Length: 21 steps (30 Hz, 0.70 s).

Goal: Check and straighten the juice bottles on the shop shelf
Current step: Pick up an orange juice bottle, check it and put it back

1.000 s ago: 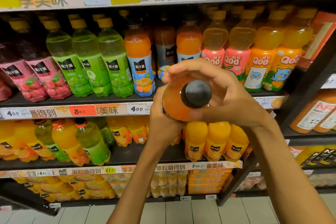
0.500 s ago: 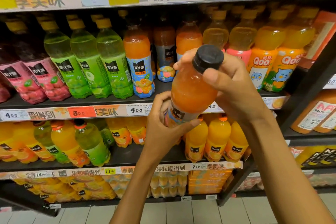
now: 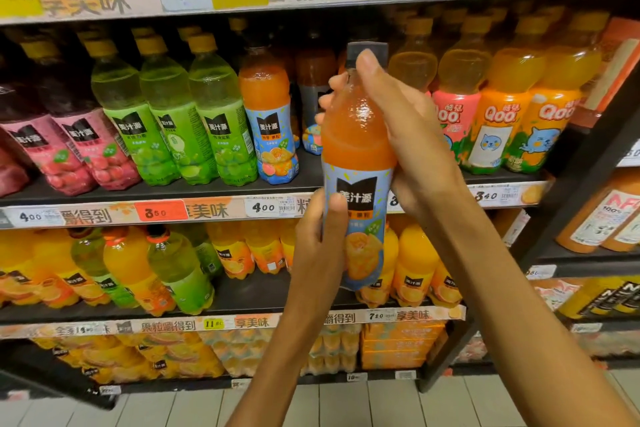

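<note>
Juice bottle is standing upright at frame centre — left hand fingers gripping its label, right hand fingers wrapping its shoulder. Best to keep the label facing out while sliding it into the shelf gap — gently.

Held bottle: clear, glossy plastic showing orange juice, with a highlight on the shoulder; smooth printed wrap label; dark matt cap with a faintly ribbed side. Green bottles – the same shiny clear plastic, yellow matt caps. Qoo bottles: glossy plastic with full-colour film sleeves. Shelf – dark, matt board. Price strip: paper inserts behind a smooth, slightly reflective plastic front. Floor: pale tiles with a dull sheen and visible joints.
</note>
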Tool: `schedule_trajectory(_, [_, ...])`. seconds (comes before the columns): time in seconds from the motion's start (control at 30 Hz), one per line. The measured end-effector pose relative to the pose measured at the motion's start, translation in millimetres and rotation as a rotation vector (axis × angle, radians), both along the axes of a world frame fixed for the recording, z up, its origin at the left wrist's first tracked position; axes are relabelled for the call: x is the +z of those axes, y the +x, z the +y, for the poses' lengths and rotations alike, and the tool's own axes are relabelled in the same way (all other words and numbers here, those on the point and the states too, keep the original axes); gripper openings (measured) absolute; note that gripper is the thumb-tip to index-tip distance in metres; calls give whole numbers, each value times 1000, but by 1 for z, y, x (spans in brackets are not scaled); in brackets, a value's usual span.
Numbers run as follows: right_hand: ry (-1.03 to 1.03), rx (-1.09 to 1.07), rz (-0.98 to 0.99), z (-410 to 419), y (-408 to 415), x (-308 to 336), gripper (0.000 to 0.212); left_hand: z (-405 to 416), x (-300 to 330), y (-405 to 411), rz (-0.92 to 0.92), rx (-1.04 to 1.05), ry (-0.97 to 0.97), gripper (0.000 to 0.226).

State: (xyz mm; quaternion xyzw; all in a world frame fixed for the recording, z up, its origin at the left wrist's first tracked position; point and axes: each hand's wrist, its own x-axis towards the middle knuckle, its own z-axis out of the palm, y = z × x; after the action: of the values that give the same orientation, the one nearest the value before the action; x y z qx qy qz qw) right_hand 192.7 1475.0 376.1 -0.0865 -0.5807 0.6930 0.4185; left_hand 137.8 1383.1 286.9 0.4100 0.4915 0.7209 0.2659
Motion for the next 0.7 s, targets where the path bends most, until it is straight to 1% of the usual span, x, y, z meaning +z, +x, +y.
schedule_trajectory(0.03, [-2,21,-6,0,0,2,28,0,2,0,-25,15,-12,40])
schedule_trajectory(0.07, [-14,65,3,0,1,5,29,-1,3,-1,-89,-2,-37,42])
schedule_trajectory(0.13, [-59,159,31,5,3,9,38,-7,7,-5,-271,-159,-85,54])
schedule_trajectory(0.17, [-89,211,34,7,3,10,45,-11,7,-7,-306,-269,-106,59])
schedule_trajectory(0.2, [-119,274,28,8,3,10,49,-13,6,-7,-298,-365,-130,61])
schedule_trajectory(0.23, [-144,347,23,8,3,10,51,-16,7,-6,-293,-430,-141,63])
schedule_trajectory(0.27, [-164,415,28,8,2,9,51,-16,5,-5,-287,-438,-155,65])
schedule_trajectory(0.3, [-179,464,42,7,2,9,49,-16,6,-2,-286,-423,-176,67])
schedule_trajectory(0.37, [-175,452,39,7,2,8,44,-14,10,0,-227,-281,-228,64])
schedule_trajectory(0.43, [-130,298,-6,7,2,7,41,-13,11,-2,-122,-134,-219,55])
schedule_trajectory(0.5, [-60,110,-45,7,1,8,36,-13,13,-2,-54,-93,-178,47])
schedule_trajectory(0.57, [-45,25,-93,6,0,10,34,-12,12,2,48,-63,-153,34])
schedule_trajectory(0.6, [-51,22,-127,6,0,12,35,-11,9,4,71,-44,-143,33])
schedule_trajectory(0.67, [-81,92,-169,8,1,18,37,-13,10,4,3,-54,-132,41])
schedule_trajectory(0.7, [-112,146,-158,9,1,19,39,-15,10,3,-72,-102,-136,50])
